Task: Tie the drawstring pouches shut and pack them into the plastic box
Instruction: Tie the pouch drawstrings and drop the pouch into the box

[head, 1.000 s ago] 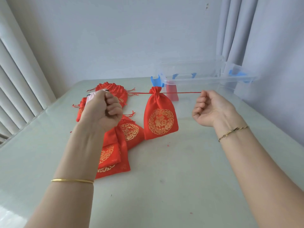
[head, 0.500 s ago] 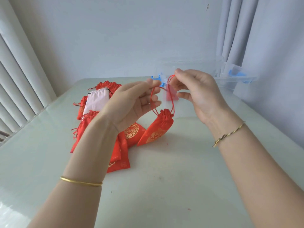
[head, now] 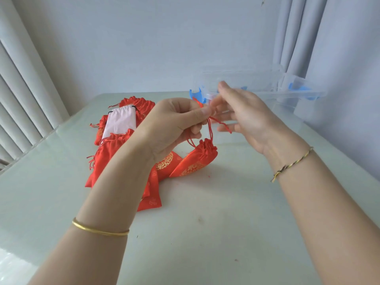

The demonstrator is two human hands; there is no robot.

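- Since half a second ago, our left hand (head: pixel 176 122) has closed its thumb and forefinger on the red drawstring (head: pixel 210 128), and our right hand (head: pixel 246 116) has spread its fingers.
- We see the red pouch (head: pixel 197 161) with gold print at the table's middle. Its gathered neck is tilted up toward the far right, and its lower end touches the pouch next to it.
- Two strands of the drawstring rise from the neck to the pinch of the left hand, whose other fingers are curled under.
- One loose cord end crosses in front of the right hand's fingers. They are straight and blurred, and we cannot tell whether any of them touches the cord.
- More red pouches (head: pixel 111 151) lie in a heap just left of the tied one, with a pale pink pouch (head: pixel 121 122) on top toward the far side.
- A clear plastic box (head: pixel 277 93) with blue clasps stands at the far right of the table (head: pixel 205 233), beyond the right hand.
- We wear a gold bangle (head: pixel 98 230) on the left wrist and a woven bracelet (head: pixel 292 165) on the right.
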